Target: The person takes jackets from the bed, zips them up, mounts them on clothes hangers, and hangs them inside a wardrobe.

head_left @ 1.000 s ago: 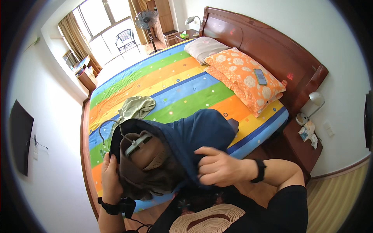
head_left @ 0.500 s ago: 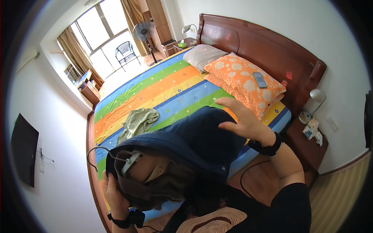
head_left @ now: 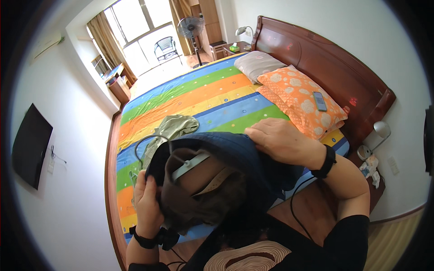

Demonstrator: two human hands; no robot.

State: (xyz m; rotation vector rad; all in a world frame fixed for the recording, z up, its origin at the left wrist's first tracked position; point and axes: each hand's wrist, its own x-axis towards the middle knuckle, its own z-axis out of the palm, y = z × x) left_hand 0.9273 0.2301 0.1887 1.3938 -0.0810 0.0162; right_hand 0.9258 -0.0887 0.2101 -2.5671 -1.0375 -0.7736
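In front of me is a navy garment (head_left: 221, 143) with a dark brown inner side (head_left: 194, 205) facing up. A pale hanger (head_left: 190, 167) sits inside it, and its curved metal hook (head_left: 153, 137) sticks out toward the upper left. My left hand (head_left: 149, 205) is closed on the garment's left edge, with the thumb on top. On the other side, my right hand (head_left: 282, 142) bends over the navy cloth, fingers closed on it. The fingertips of that hand are partly hidden. A crumpled light green garment (head_left: 178, 127) lies on the bed just beyond the hook.
A bed with a striped bedspread (head_left: 190, 90) fills the middle. Orange pillows (head_left: 296, 97) carry a phone (head_left: 319, 101) near the wooden headboard (head_left: 316, 49). A lamp (head_left: 382, 129) stands at right. A black cable (head_left: 296, 210) hangs beside the bed; a fan (head_left: 191, 29) stands far back.
My right hand has come down from above the garment, fingers spread, and closed on the navy cloth. The hook and left hand have shifted right and slightly up in the picture as the view turned.
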